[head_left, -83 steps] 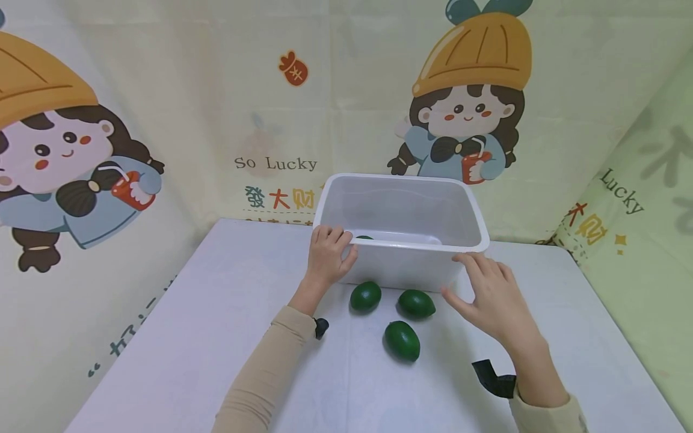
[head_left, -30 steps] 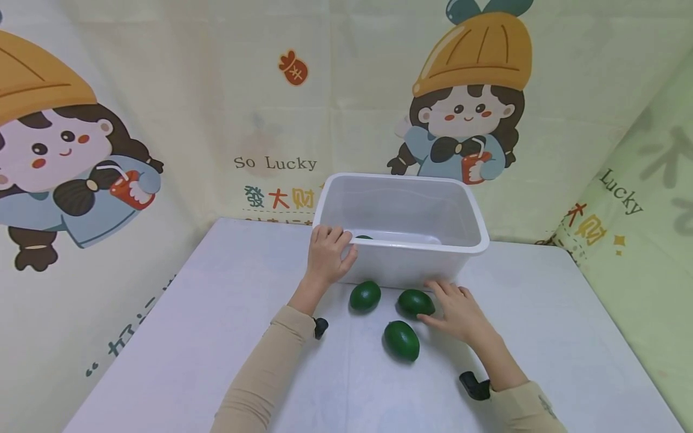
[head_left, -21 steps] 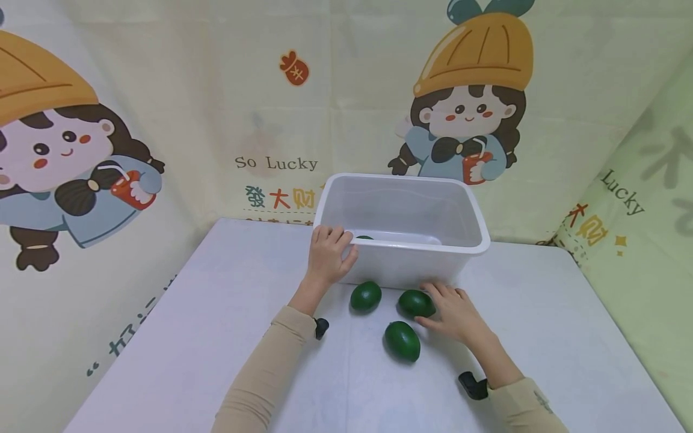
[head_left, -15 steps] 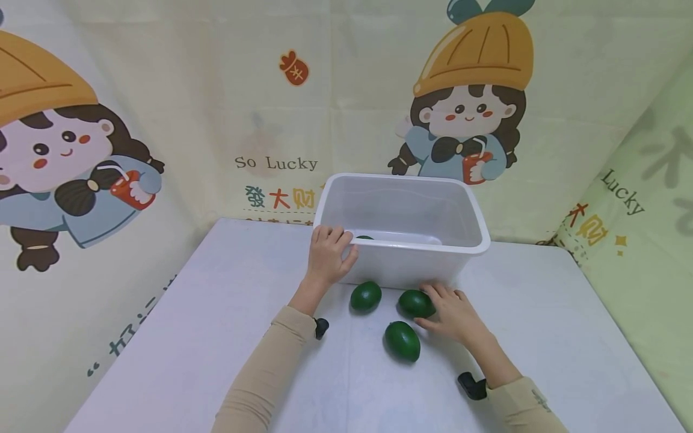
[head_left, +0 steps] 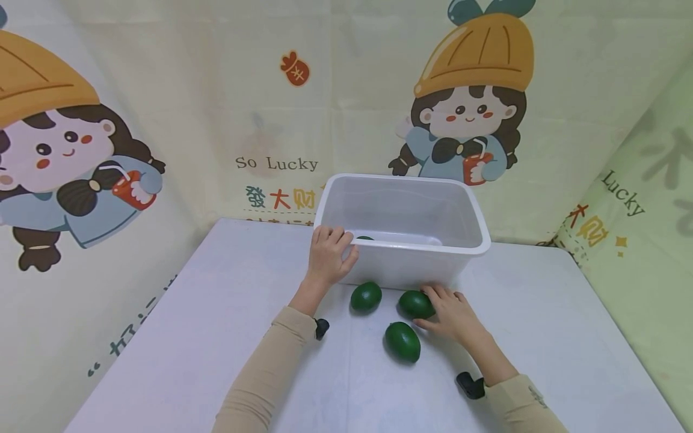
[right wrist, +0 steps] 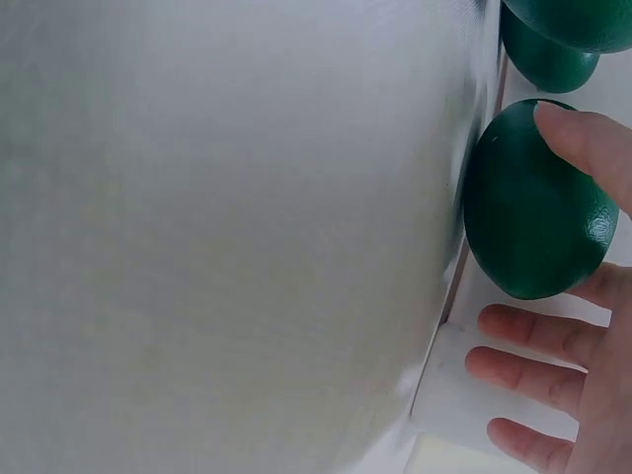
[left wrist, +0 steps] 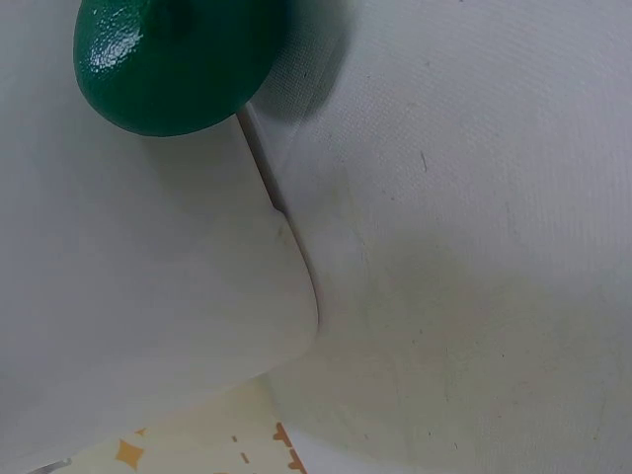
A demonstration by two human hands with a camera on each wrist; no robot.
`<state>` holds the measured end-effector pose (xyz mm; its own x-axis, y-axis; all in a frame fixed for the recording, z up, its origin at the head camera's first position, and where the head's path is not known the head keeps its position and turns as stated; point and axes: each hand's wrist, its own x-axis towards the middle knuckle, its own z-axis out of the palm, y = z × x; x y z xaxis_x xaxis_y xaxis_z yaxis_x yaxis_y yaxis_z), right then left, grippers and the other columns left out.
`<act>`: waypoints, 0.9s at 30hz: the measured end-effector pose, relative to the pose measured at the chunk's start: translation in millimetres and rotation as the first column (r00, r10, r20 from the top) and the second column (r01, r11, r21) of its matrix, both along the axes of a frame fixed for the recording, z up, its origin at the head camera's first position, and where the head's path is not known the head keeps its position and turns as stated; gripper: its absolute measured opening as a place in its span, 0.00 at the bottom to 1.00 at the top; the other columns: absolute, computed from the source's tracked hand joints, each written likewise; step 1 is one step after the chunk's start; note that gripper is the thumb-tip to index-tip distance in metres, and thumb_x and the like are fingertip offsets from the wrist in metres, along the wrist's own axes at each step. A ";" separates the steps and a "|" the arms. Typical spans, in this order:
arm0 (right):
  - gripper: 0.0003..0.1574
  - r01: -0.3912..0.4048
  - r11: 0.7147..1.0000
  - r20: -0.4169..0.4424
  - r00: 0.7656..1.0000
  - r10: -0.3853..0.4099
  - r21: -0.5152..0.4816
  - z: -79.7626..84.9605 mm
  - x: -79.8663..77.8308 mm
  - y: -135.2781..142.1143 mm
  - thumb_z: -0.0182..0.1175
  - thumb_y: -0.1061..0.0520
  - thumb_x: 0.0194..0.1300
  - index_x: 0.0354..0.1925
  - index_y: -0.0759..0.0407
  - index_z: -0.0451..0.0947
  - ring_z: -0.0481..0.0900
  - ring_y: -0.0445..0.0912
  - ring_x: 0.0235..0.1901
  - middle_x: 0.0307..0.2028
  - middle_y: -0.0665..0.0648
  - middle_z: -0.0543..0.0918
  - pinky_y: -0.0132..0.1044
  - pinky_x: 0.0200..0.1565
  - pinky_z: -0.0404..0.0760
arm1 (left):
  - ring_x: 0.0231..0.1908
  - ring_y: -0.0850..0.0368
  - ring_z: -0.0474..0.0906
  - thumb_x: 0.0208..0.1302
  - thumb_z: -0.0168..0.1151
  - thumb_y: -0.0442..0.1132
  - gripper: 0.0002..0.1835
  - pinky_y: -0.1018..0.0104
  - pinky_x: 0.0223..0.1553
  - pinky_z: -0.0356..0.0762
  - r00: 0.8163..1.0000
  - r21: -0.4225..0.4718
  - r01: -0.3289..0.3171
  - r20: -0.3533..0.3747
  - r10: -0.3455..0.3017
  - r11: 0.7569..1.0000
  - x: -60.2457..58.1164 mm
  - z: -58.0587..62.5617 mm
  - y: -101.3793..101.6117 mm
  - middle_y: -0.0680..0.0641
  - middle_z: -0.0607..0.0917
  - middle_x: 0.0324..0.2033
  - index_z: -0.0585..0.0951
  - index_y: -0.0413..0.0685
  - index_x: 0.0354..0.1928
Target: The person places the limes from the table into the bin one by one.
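Observation:
My left hand (head_left: 328,257) holds the near-left rim of a white plastic tub (head_left: 406,264), fingers over the edge and thumb against the front wall. Inside the tub, a sliver of a green lime (head_left: 365,237) shows above the rim. My right hand (head_left: 455,313) is at a glossy dark green lime (head_left: 414,304) on the table before the tub. In the right wrist view, thumb and index finger pinch that lime (right wrist: 533,207) across its ends; the other fingers (right wrist: 533,380) stay spread. Another lime (head_left: 366,297) lies to its left, and a third lime (head_left: 402,341) nearer me.
The white table (head_left: 260,264) runs back to a printed cloth backdrop (head_left: 357,90) close behind the tub. Cloth also hangs at the left and right sides. In the left wrist view, a lime (left wrist: 178,59) sits by the tub's lower wall (left wrist: 158,276).
My right hand has come down from beside the tub's right front corner to the right-hand lime and settled around it. The left hand and the tub have stayed in place.

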<state>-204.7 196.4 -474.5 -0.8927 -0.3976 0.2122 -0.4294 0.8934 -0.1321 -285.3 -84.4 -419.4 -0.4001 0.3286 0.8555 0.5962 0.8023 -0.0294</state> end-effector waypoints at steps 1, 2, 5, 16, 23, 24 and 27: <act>0.46 0.000 1.000 0.001 1.000 0.000 -0.001 -0.2 -0.1 0.1 0.63 0.35 0.46 0.56 0.61 0.65 0.69 0.59 0.51 0.51 0.63 0.72 0.56 0.47 0.66 | 0.31 0.50 0.65 0.59 0.39 0.49 0.18 0.55 0.41 0.61 1.000 -0.001 0.001 0.000 -0.001 1.000 0.1 -0.1 0.1 0.48 0.72 0.27 0.75 0.46 0.30; 0.46 0.001 1.000 0.004 1.000 -0.001 -0.001 -0.5 -0.2 0.2 0.63 0.35 0.46 0.56 0.61 0.65 0.69 0.59 0.51 0.51 0.63 0.71 0.56 0.47 0.66 | 0.31 0.50 0.65 0.59 0.39 0.50 0.18 0.55 0.41 0.61 1.000 -0.001 -0.001 0.001 0.001 1.000 0.1 0.0 0.2 0.48 0.72 0.27 0.75 0.46 0.30; 0.47 0.003 1.000 0.015 1.000 -0.003 -0.002 -1.5 -0.6 0.6 0.63 0.35 0.46 0.56 0.62 0.65 0.70 0.59 0.51 0.51 0.64 0.71 0.56 0.46 0.66 | 0.31 0.50 0.65 0.59 0.39 0.50 0.18 0.55 0.41 0.61 1.000 0.000 -0.005 0.006 0.005 1.000 0.6 0.2 0.5 0.48 0.72 0.27 0.75 0.46 0.30; 0.47 -0.001 1.000 0.000 1.000 0.001 0.027 -5.3 -2.2 0.3 0.63 0.36 0.46 0.56 0.63 0.65 0.70 0.59 0.50 0.51 0.64 0.72 0.56 0.45 0.67 | 0.31 0.50 0.65 0.58 0.40 0.50 0.17 0.56 0.41 0.61 1.000 0.004 -0.005 -0.002 0.005 1.000 0.7 -0.1 0.8 0.48 0.72 0.26 0.74 0.46 0.29; 0.47 0.009 0.999 0.010 1.000 -0.009 0.044 -7.3 -2.6 -1.2 0.62 0.35 0.48 0.57 0.63 0.65 0.70 0.60 0.52 0.52 0.65 0.71 0.56 0.46 0.66 | 0.31 0.50 0.65 0.58 0.40 0.50 0.17 0.56 0.40 0.61 1.000 0.001 -0.009 -0.007 0.009 1.000 -0.2 -0.9 0.9 0.48 0.72 0.26 0.75 0.46 0.30; 0.47 0.011 0.999 0.012 1.000 -0.011 0.048 -7.6 -2.7 -1.4 0.62 0.35 0.48 0.57 0.63 0.65 0.70 0.60 0.52 0.52 0.65 0.71 0.56 0.47 0.66 | 0.31 0.50 0.65 0.58 0.40 0.50 0.17 0.56 0.40 0.61 1.000 0.001 -0.010 -0.008 0.010 1.000 -0.3 -1.0 0.9 0.48 0.72 0.26 0.75 0.46 0.30; 0.47 0.014 0.998 0.015 1.000 -0.015 0.058 -7.4 -2.9 -2.4 0.62 0.36 0.48 0.57 0.63 0.64 0.70 0.60 0.52 0.52 0.65 0.71 0.56 0.47 0.66 | 0.31 0.50 0.65 0.59 0.39 0.50 0.18 0.56 0.40 0.61 1.000 0.000 -0.012 -0.009 0.012 1.000 -0.4 -1.3 1.1 0.48 0.72 0.26 0.75 0.46 0.30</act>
<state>-207.5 194.0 -482.0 -0.9015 -0.3959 0.1751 -0.4146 0.9059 -0.0865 -285.7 -83.3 -420.6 -0.3964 0.3237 0.8591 0.5863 0.8093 -0.0344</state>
